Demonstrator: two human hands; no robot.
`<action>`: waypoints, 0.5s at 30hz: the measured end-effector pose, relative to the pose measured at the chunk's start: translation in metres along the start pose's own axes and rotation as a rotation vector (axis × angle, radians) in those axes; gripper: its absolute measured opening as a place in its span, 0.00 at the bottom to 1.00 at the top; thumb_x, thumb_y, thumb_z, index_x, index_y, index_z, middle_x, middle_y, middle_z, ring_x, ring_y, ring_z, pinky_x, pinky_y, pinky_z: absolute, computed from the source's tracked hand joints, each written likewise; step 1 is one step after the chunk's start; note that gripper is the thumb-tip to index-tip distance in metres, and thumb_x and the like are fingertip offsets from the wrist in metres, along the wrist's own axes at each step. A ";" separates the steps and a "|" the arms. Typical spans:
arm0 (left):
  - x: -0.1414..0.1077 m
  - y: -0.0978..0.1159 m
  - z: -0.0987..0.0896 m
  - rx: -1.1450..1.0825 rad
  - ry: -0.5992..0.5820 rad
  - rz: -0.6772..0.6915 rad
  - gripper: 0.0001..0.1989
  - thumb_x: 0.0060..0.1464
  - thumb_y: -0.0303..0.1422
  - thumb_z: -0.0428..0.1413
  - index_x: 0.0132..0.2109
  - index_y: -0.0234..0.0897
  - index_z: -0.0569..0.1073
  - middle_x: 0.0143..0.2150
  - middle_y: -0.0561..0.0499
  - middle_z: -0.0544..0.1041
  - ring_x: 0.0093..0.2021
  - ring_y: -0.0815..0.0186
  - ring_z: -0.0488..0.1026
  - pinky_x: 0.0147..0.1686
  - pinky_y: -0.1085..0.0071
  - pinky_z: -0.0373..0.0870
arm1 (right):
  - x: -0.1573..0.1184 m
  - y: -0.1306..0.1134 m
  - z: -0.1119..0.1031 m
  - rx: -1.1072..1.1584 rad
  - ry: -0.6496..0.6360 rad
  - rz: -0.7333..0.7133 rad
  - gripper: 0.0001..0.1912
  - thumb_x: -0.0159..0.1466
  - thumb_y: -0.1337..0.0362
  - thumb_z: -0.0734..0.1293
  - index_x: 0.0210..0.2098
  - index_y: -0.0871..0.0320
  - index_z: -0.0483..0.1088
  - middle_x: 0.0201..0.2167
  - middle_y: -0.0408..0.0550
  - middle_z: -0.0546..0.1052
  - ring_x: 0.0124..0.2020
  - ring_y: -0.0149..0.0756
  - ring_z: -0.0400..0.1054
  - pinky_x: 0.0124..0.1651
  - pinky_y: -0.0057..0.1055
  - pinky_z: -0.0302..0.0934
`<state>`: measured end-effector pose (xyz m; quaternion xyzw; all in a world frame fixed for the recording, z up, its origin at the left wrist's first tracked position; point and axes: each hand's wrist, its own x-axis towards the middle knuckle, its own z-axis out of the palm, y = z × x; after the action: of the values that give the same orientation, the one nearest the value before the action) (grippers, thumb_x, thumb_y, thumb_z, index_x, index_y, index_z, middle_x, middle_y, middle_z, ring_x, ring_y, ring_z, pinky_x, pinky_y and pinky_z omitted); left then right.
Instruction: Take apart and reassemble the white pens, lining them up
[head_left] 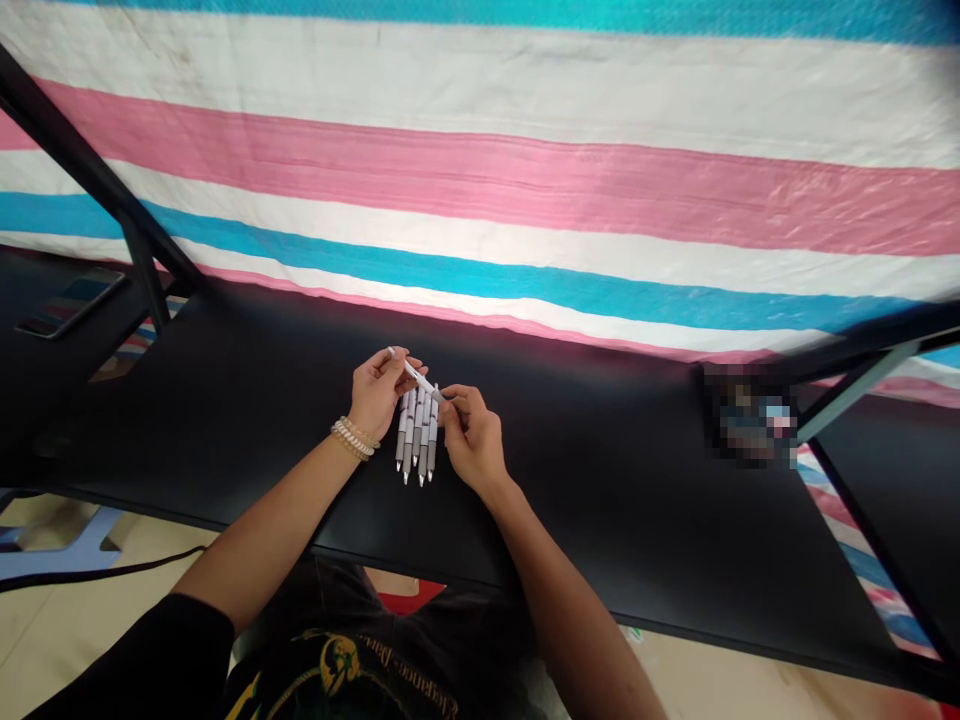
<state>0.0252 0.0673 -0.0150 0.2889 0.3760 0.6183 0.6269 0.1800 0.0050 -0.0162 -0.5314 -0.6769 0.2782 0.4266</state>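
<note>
Between my two hands a white pen (421,379) is held slanting, its upper left end in my left hand (380,390) and its grey lower right end in my right hand (472,435). Fingers of both hands are closed on it. Just below, several white and grey pens (417,430) lie side by side on the black table (600,480), metal tips toward me. The held pen and my fingers partly cover their far ends. A beaded bracelet (354,439) circles my left wrist.
Behind the table hangs a striped sheet (525,180). Black metal frame bars (142,260) stand at both sides. A blurred-out object (750,418) lies at the right. On the left table rests a dark, flat phone-like thing (71,302). A blue stool (75,545) stands below left.
</note>
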 end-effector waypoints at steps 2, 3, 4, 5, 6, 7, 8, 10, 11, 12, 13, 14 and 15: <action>0.000 0.003 0.000 -0.042 -0.021 -0.036 0.17 0.51 0.42 0.66 0.40 0.35 0.75 0.36 0.48 0.79 0.38 0.64 0.80 0.44 0.66 0.76 | 0.000 -0.002 0.001 0.016 -0.001 0.002 0.12 0.70 0.59 0.61 0.51 0.55 0.63 0.30 0.42 0.76 0.24 0.30 0.68 0.29 0.28 0.63; 0.000 0.004 0.001 -0.069 -0.034 -0.059 0.16 0.52 0.41 0.66 0.41 0.35 0.74 0.36 0.49 0.78 0.39 0.63 0.80 0.43 0.66 0.76 | 0.000 -0.003 0.002 0.020 0.007 -0.006 0.14 0.69 0.58 0.62 0.52 0.56 0.63 0.32 0.43 0.77 0.25 0.30 0.68 0.30 0.28 0.63; 0.000 0.007 0.001 -0.101 -0.048 -0.084 0.15 0.52 0.40 0.66 0.41 0.36 0.74 0.36 0.50 0.78 0.39 0.64 0.80 0.43 0.66 0.76 | 0.000 -0.004 0.002 0.028 0.018 -0.019 0.15 0.69 0.58 0.64 0.53 0.56 0.63 0.34 0.45 0.77 0.27 0.31 0.68 0.30 0.28 0.64; 0.001 0.009 0.002 -0.141 -0.062 -0.108 0.13 0.53 0.39 0.65 0.42 0.37 0.74 0.35 0.51 0.77 0.38 0.65 0.79 0.41 0.67 0.75 | 0.000 -0.004 0.002 0.040 0.031 -0.036 0.16 0.68 0.57 0.65 0.53 0.56 0.63 0.37 0.46 0.77 0.29 0.31 0.69 0.31 0.29 0.65; 0.001 0.012 0.003 -0.189 -0.075 -0.136 0.12 0.55 0.38 0.64 0.41 0.38 0.73 0.33 0.53 0.75 0.35 0.67 0.78 0.38 0.69 0.75 | 0.000 -0.005 0.003 0.053 0.044 -0.053 0.17 0.68 0.57 0.65 0.53 0.56 0.63 0.38 0.47 0.76 0.31 0.32 0.69 0.33 0.29 0.65; 0.000 0.016 0.003 -0.243 -0.089 -0.167 0.10 0.56 0.38 0.63 0.41 0.38 0.73 0.30 0.54 0.73 0.31 0.69 0.76 0.34 0.71 0.73 | 0.000 -0.006 0.002 0.067 0.052 -0.071 0.17 0.68 0.57 0.65 0.53 0.56 0.62 0.39 0.48 0.76 0.33 0.33 0.70 0.34 0.30 0.66; 0.000 0.019 0.003 -0.298 -0.101 -0.202 0.10 0.58 0.40 0.61 0.40 0.38 0.72 0.27 0.56 0.70 0.26 0.72 0.72 0.29 0.74 0.71 | 0.000 -0.006 0.002 0.076 0.054 -0.090 0.17 0.68 0.57 0.65 0.53 0.55 0.62 0.39 0.48 0.75 0.34 0.33 0.69 0.35 0.31 0.66; 0.000 0.026 0.001 -0.387 -0.111 -0.267 0.15 0.61 0.45 0.56 0.37 0.37 0.71 0.21 0.59 0.61 0.17 0.76 0.60 0.20 0.77 0.61 | 0.001 -0.007 0.001 0.080 0.059 -0.121 0.16 0.68 0.57 0.65 0.53 0.55 0.63 0.39 0.47 0.73 0.34 0.33 0.68 0.36 0.32 0.66; -0.001 0.029 0.000 -0.414 -0.106 -0.293 0.17 0.62 0.47 0.53 0.36 0.37 0.71 0.19 0.60 0.56 0.15 0.76 0.55 0.17 0.77 0.55 | 0.001 -0.007 0.000 0.077 0.065 -0.134 0.16 0.68 0.57 0.65 0.53 0.55 0.63 0.39 0.47 0.73 0.34 0.32 0.68 0.37 0.32 0.66; -0.001 0.032 -0.001 -0.429 -0.097 -0.313 0.18 0.62 0.47 0.51 0.34 0.37 0.70 0.18 0.61 0.53 0.14 0.76 0.50 0.15 0.77 0.50 | 0.001 -0.008 0.000 0.073 0.073 -0.144 0.16 0.68 0.58 0.64 0.52 0.55 0.63 0.39 0.47 0.72 0.34 0.32 0.67 0.37 0.33 0.66; -0.001 0.034 -0.003 -0.438 -0.088 -0.328 0.17 0.63 0.46 0.50 0.34 0.37 0.70 0.17 0.61 0.50 0.13 0.76 0.47 0.14 0.77 0.47 | 0.001 -0.008 0.000 0.070 0.085 -0.149 0.15 0.68 0.58 0.64 0.52 0.55 0.64 0.38 0.46 0.72 0.34 0.32 0.67 0.37 0.32 0.66; -0.001 0.036 -0.004 -0.444 -0.084 -0.341 0.16 0.62 0.43 0.50 0.34 0.37 0.70 0.17 0.62 0.48 0.13 0.76 0.45 0.14 0.77 0.44 | 0.001 -0.008 0.000 0.069 0.097 -0.149 0.14 0.68 0.58 0.64 0.51 0.55 0.64 0.37 0.46 0.72 0.33 0.32 0.67 0.37 0.32 0.65; -0.001 0.037 -0.006 -0.452 -0.087 -0.351 0.14 0.62 0.41 0.49 0.34 0.37 0.70 0.16 0.62 0.47 0.13 0.76 0.44 0.13 0.77 0.42 | 0.001 -0.009 0.000 0.071 0.107 -0.146 0.13 0.69 0.59 0.64 0.51 0.55 0.64 0.36 0.45 0.72 0.33 0.32 0.67 0.37 0.32 0.65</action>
<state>-0.0004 0.0678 0.0129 0.0987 0.2457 0.5554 0.7883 0.1758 0.0031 -0.0088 -0.4792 -0.6799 0.2412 0.5000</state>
